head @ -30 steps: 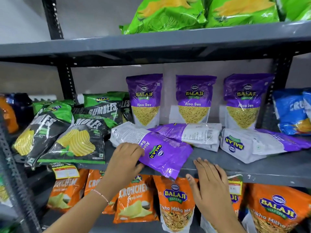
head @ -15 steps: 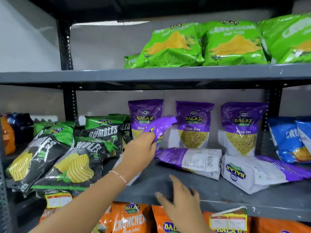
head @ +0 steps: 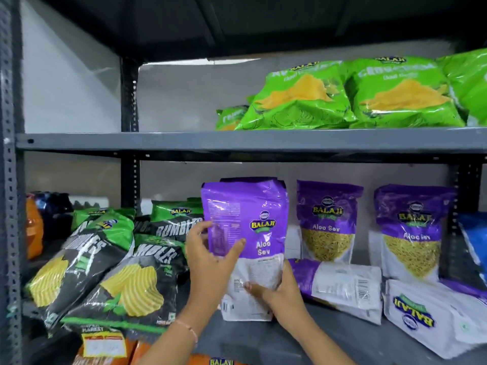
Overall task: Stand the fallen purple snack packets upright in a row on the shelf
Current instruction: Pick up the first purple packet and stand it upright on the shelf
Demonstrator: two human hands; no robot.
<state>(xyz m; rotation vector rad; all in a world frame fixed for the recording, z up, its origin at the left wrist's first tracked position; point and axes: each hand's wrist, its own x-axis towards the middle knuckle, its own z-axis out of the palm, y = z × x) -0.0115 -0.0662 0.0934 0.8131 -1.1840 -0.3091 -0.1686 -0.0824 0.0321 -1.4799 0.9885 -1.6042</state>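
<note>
Glossy purple foil Aloo Sev packet (head: 246, 233) was flat a second ago, now upright, long axis vertical, top seal up, base on grey metal shelf (head: 342, 335). My left hand (head: 208, 256) holds its left edge; right hand (head: 276, 293) clamps the lower right. Two fallen purple packets (head: 340, 285) lie right of my grip.

Purple packet (head: 253, 227): "BALAJI Aloo Sev"; black bags (head: 171, 227): "RUMBLES".

Grey metal shelving (head: 237, 142), dark perforated uprights (head: 129, 96), pale wall (head: 68, 88) behind
</note>
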